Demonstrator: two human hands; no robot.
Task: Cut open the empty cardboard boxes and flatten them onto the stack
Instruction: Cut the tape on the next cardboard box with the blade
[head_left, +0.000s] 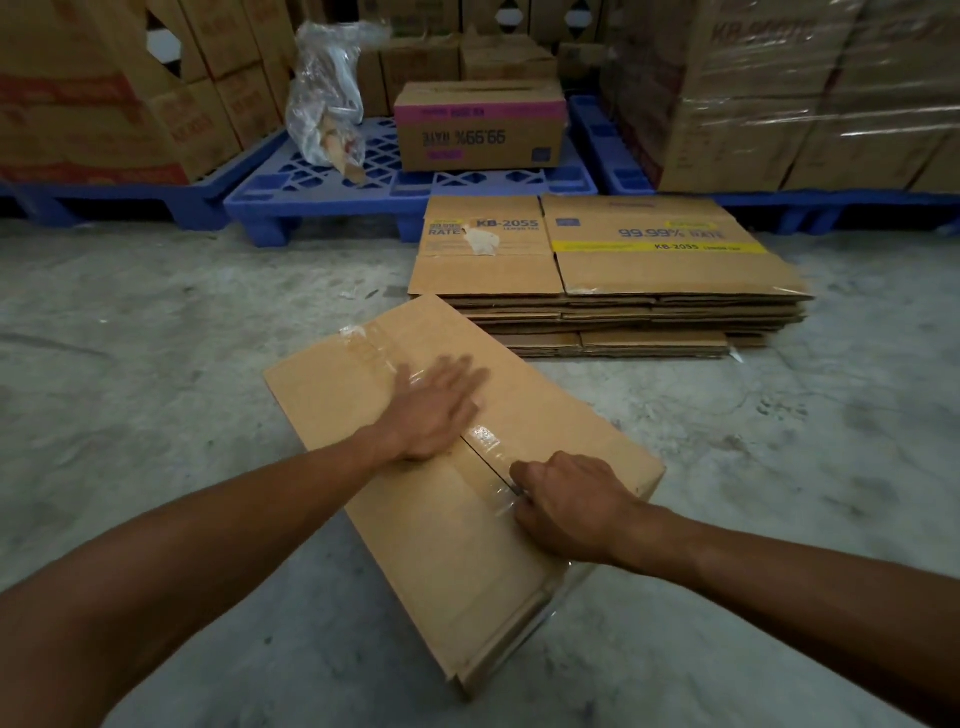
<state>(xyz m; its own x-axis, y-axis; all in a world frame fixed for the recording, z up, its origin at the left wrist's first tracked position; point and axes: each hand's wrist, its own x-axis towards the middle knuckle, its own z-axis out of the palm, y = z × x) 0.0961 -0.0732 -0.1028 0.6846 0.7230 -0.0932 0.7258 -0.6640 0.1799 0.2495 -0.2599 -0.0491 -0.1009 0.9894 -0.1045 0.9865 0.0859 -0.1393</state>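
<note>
A plain cardboard box (415, 519) lies on the concrete floor in front of me, its taped seam facing up. My left hand (436, 410) rests flat on the box top beside the seam, fingers spread. My right hand (566, 504) is closed around a small blade (517, 488) whose tip sits in the clear tape along the seam. The seam between the hands looks slit. Behind the box, to the right, lies a stack of flattened boxes (623, 312).
A blue pallet (322, 192) behind the stack carries an upside-down box with a pink band (478, 130) and a clear plastic bag (327, 104). Stacked cartons (104, 88) stand left; wrapped cartons (805, 93) stand right on another pallet.
</note>
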